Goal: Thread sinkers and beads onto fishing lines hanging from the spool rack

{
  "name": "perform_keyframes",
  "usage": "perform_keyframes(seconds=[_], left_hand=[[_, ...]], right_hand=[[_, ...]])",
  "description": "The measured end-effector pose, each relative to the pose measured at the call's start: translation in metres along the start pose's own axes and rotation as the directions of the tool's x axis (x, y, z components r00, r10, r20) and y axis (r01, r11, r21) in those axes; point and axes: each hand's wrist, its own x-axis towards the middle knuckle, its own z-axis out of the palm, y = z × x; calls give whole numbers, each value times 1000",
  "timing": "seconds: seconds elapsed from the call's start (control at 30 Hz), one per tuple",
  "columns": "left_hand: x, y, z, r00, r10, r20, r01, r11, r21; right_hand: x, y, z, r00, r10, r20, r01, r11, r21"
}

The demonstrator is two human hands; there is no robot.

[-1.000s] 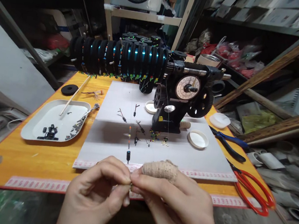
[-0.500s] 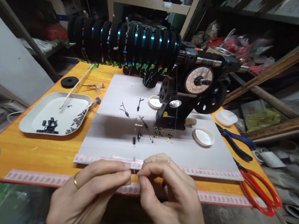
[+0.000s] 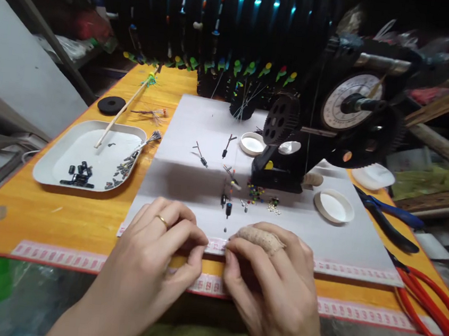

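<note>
My left hand point(image 3: 160, 247) and my right hand point(image 3: 277, 280) are at the front edge of the white board point(image 3: 162, 183), each with thumb and index finger pinched. What they hold is too fine to make out. A beige wrap point(image 3: 259, 239) covers one finger of my right hand. Above the gap between my hands, a small black cylinder point(image 3: 228, 209) and a tiny grey bead point(image 3: 225, 230) line up; any line through them is hard to see. Beyond lie black pieces with thin stems point(image 3: 204, 161), small coloured beads point(image 3: 256, 192) and pale bits point(image 3: 274, 208).
A white tray point(image 3: 43, 177) on the left holds black cylinders, grey pieces and a stick point(image 3: 122, 112). Overhead stands a black machine with spools point(image 3: 223, 23) and a dial point(image 3: 354, 101). At right are a shallow lid point(image 3: 335, 206), pliers point(image 3: 391, 223) and red-handled scissors point(image 3: 431, 302).
The camera view has shifted closer and lower. My hands have moved apart, widening the gap between the fingertips, and both remain pinched.
</note>
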Motion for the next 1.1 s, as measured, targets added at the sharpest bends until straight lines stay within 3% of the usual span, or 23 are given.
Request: perform_keyframes(seconds=[0.23, 0.57, 0.73, 0.93, 1.1], left_hand=[[11, 2, 3, 997, -41, 61, 43, 999, -32], [16, 2, 5, 998, -22, 62, 25, 999, -42], [16, 2, 8, 1000, -25, 10, 25, 1000, -9], [17, 1, 11, 1000, 14, -26, -13, 1000, 17], [18, 0, 13, 999, 34, -31, -33, 998, 47]], right_hand=[[-6, 9, -4, 997, -19, 75, 26, 994, -104], [-6, 14, -10, 994, -5, 108, 24, 985, -171], [-11, 17, -14, 993, -6, 114, 35, 967, -253], [-16, 13, -12, 993, 109, 53, -92, 962, -258], [-16, 13, -14, 991, 121, 57, -101, 959, -266]])
